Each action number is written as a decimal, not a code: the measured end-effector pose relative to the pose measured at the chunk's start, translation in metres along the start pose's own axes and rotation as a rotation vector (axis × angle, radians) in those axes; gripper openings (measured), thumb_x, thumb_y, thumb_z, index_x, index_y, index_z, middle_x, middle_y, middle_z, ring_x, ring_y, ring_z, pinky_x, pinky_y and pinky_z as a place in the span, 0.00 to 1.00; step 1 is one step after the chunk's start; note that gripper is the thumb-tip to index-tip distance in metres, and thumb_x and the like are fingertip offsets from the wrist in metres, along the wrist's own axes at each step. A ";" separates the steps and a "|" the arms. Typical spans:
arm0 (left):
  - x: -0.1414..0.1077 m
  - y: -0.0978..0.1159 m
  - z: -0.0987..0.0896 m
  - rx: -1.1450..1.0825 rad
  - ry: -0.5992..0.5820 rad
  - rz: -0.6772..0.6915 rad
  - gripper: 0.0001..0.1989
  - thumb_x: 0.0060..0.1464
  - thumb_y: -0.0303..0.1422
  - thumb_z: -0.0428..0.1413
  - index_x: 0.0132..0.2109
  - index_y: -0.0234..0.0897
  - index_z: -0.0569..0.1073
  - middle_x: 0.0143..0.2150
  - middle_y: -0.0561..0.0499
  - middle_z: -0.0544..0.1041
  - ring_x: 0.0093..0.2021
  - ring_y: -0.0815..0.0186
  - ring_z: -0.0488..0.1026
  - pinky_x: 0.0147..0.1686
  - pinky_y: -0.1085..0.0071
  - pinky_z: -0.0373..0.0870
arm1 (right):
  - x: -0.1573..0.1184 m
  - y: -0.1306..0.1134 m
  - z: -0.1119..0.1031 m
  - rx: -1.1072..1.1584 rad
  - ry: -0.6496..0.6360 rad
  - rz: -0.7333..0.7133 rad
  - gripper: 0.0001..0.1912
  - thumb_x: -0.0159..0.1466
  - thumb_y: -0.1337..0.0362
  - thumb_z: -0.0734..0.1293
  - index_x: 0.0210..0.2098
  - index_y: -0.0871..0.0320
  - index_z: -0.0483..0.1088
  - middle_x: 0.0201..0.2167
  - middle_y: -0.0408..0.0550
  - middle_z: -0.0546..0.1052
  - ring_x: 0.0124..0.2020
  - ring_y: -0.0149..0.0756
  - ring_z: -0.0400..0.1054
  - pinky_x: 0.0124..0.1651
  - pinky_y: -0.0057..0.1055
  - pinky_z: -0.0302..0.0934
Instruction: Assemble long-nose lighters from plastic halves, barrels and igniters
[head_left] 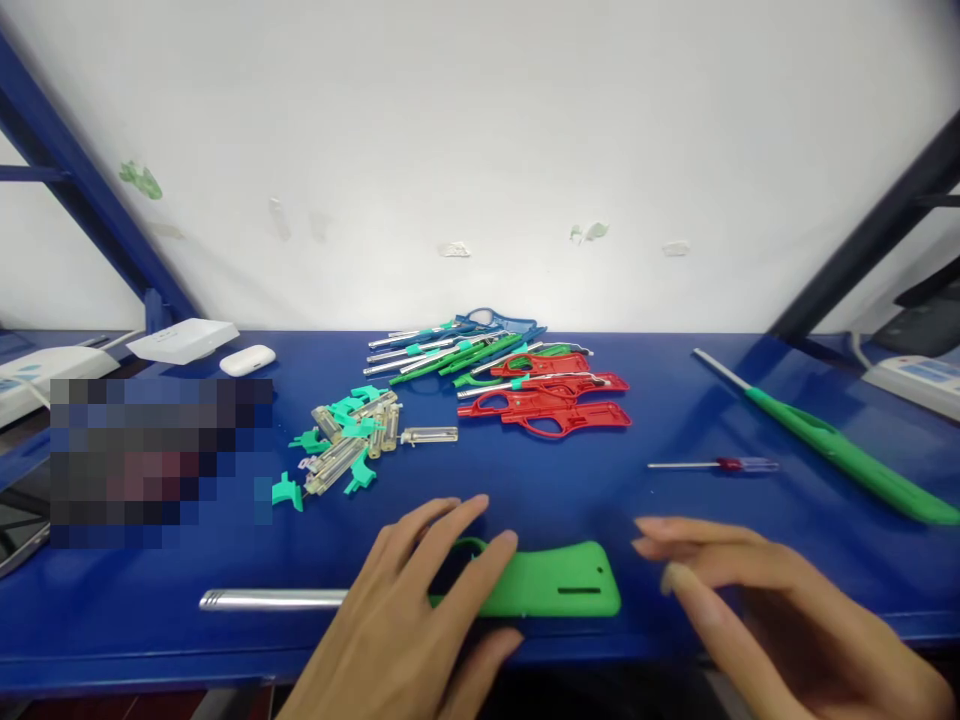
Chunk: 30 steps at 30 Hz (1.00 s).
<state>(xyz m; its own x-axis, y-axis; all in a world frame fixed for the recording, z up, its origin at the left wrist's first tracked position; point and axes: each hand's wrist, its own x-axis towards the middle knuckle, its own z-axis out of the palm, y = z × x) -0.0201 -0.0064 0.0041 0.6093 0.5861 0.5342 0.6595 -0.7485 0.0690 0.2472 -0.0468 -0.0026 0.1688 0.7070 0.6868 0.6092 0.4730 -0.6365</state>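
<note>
A green long-neck lighter [547,580] with a silver metal tube lies lengthwise along the table's front edge, its tube to the left. My left hand [420,600] is over its middle, fingers spread across the top and thumb by the near edge, steadying it; the trigger area is mostly covered. To the right of the lighter's handle end, my right hand [757,590] hovers with fingers loosely bent and thumb slightly apart; no object shows between them. A small screwdriver [739,465] with a red and clear handle lies beyond the right hand.
Red lighter shells [562,412] and several blue and green lighter parts [480,350] are piled at the back. Left of them lie clear fuel tanks [334,465] and teal triggers [360,472]. Another green lighter [847,450] lies right. A white case [247,361] sits back left.
</note>
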 end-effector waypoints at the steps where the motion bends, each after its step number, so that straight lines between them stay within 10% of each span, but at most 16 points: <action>1: 0.001 -0.002 -0.001 -0.006 -0.007 -0.006 0.17 0.74 0.35 0.51 0.65 0.42 0.73 0.62 0.44 0.80 0.57 0.50 0.81 0.51 0.51 0.86 | -0.001 0.001 0.002 0.014 0.030 0.047 0.04 0.69 0.64 0.72 0.37 0.50 0.76 0.39 0.44 0.85 0.44 0.39 0.83 0.47 0.25 0.76; 17: -0.008 -0.036 -0.018 -0.207 -0.062 -0.288 0.16 0.75 0.45 0.53 0.66 0.62 0.72 0.60 0.59 0.81 0.58 0.62 0.80 0.60 0.64 0.80 | 0.005 0.012 -0.001 0.010 -0.069 0.105 0.05 0.68 0.62 0.74 0.35 0.51 0.75 0.35 0.41 0.83 0.35 0.32 0.81 0.41 0.17 0.74; 30: -0.001 -0.036 -0.019 -0.187 -0.015 -0.186 0.14 0.77 0.42 0.51 0.64 0.58 0.73 0.54 0.61 0.83 0.51 0.69 0.83 0.54 0.79 0.77 | 0.010 0.003 -0.003 -0.009 -0.079 0.081 0.10 0.71 0.60 0.70 0.31 0.51 0.74 0.32 0.38 0.83 0.33 0.28 0.81 0.40 0.13 0.72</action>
<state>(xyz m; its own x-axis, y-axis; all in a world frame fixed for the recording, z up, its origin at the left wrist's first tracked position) -0.0526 0.0142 0.0173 0.4923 0.7225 0.4854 0.6688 -0.6709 0.3203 0.2532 -0.0400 0.0029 0.1561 0.7820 0.6034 0.6034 0.4082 -0.6851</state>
